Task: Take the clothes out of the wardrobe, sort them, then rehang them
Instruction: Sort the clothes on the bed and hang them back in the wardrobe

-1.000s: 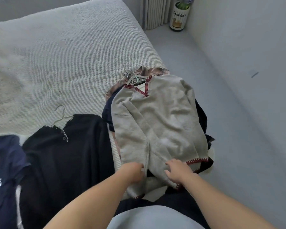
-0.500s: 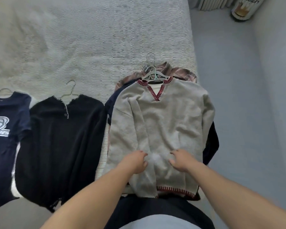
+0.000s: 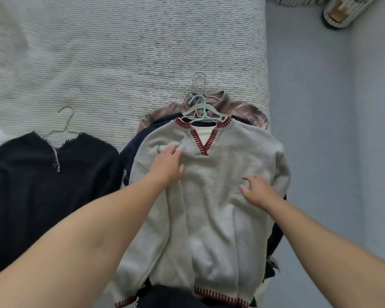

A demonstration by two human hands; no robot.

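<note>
Sweater (image 3: 209,196) tops the pile on the bed (image 3: 120,52); left hand (image 3: 168,165) and right hand (image 3: 257,192) rest flat, fingers relaxed, gripping nothing; best lifted by its hanger (image 3: 201,113).

A V-neck sweater (image 3: 209,196) lies on top of a pile of garments at centre right of the frame, at the right edge of the bed (image 3: 120,52), with a bunch of hangers (image 3: 199,105) sticking out above its neckline and a collared shirt (image 3: 238,107) showing from under the pile at upper centre. The left hand (image 3: 168,163) rests on the sweater's chest left of the neckline, and the right hand (image 3: 259,192) lies on it lower and to the right. Left of the pile a buttoned top (image 3: 42,185) lies flat on its own hanger (image 3: 63,123), and the floor (image 3: 320,152) runs down the right side of the frame.
</note>
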